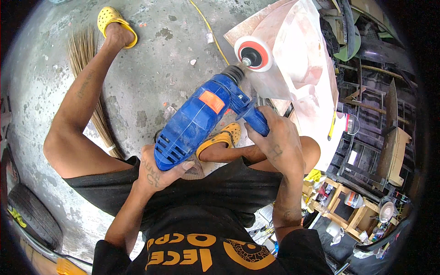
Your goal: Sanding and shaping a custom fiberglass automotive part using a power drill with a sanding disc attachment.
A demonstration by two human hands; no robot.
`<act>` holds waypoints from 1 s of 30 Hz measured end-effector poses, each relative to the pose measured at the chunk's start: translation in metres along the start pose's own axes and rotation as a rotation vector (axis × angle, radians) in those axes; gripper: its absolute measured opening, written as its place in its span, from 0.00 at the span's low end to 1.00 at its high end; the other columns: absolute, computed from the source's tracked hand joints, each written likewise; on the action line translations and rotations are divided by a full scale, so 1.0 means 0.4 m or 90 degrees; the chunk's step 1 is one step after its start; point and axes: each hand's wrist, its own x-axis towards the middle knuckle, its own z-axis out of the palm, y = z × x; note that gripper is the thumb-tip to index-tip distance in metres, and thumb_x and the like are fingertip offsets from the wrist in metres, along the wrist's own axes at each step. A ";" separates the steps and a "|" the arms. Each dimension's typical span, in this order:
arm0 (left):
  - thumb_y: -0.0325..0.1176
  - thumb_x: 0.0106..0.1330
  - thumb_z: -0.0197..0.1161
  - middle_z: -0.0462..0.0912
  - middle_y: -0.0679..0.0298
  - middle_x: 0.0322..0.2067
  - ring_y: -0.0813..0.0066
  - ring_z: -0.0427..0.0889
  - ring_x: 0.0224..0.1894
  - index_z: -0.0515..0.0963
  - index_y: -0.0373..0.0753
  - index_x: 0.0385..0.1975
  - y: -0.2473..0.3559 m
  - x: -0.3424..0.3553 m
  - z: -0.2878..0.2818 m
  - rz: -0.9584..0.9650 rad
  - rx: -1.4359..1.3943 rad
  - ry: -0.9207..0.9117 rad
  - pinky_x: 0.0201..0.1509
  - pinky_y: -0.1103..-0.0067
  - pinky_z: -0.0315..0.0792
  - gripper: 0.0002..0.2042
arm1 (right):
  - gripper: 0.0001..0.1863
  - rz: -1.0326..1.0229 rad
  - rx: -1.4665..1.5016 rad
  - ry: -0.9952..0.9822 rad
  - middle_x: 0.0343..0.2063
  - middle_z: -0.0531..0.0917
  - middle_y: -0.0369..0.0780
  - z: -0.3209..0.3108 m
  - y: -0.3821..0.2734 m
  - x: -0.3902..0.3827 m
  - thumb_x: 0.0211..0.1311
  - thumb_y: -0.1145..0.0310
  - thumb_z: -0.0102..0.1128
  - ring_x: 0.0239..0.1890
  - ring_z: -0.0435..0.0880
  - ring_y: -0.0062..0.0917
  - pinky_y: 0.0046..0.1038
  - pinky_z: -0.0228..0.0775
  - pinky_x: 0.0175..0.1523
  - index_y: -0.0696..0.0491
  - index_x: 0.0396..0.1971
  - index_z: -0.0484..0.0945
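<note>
A blue power drill (192,123) points up and to the right in front of me, with an orange label on its body. My left hand (158,172) is closed around its rear end; the grip beneath is mostly hidden. My right hand (280,143) wraps the blue side handle (255,120) near the chuck. A round pad (267,60), white-rimmed with a red ring and black hub, is fitted to the chuck. Right behind it stands a curved, whitish-pink dusty panel (302,48). Whether the pad touches the panel I cannot tell.
A yellow cord (205,23) runs over the grey concrete floor (151,50). A stick broom (98,123) lies beside my left leg. Shelving with dark parts (376,105) and a wooden frame (355,215) stand at right. A tire (34,215) sits at lower left.
</note>
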 end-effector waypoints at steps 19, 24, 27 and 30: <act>0.50 0.57 0.77 0.89 0.56 0.26 0.66 0.90 0.28 0.86 0.30 0.36 0.048 0.008 -0.038 -0.037 0.058 -0.065 0.36 0.74 0.82 0.24 | 0.16 0.035 0.037 0.011 0.23 0.81 0.52 -0.021 -0.019 -0.016 0.61 0.63 0.71 0.29 0.84 0.50 0.42 0.72 0.38 0.58 0.41 0.80; 0.49 0.58 0.77 0.89 0.56 0.27 0.67 0.90 0.28 0.86 0.30 0.35 0.043 0.010 -0.032 -0.046 0.010 -0.036 0.36 0.74 0.82 0.23 | 0.16 0.032 0.016 -0.002 0.23 0.81 0.52 -0.015 -0.015 -0.004 0.61 0.63 0.70 0.30 0.84 0.51 0.42 0.73 0.39 0.58 0.42 0.80; 0.49 0.58 0.77 0.89 0.56 0.27 0.67 0.90 0.28 0.86 0.30 0.36 0.040 0.008 -0.029 -0.061 -0.024 -0.021 0.36 0.74 0.82 0.23 | 0.16 0.016 0.019 0.001 0.23 0.81 0.52 -0.010 -0.015 -0.003 0.61 0.63 0.70 0.30 0.84 0.51 0.42 0.74 0.40 0.58 0.42 0.80; 0.49 0.58 0.77 0.89 0.56 0.27 0.67 0.90 0.29 0.86 0.30 0.36 0.037 0.005 -0.026 -0.062 -0.038 -0.012 0.36 0.74 0.82 0.23 | 0.16 0.020 0.017 -0.012 0.23 0.81 0.53 -0.009 -0.016 -0.002 0.61 0.63 0.70 0.30 0.85 0.51 0.43 0.74 0.40 0.58 0.42 0.80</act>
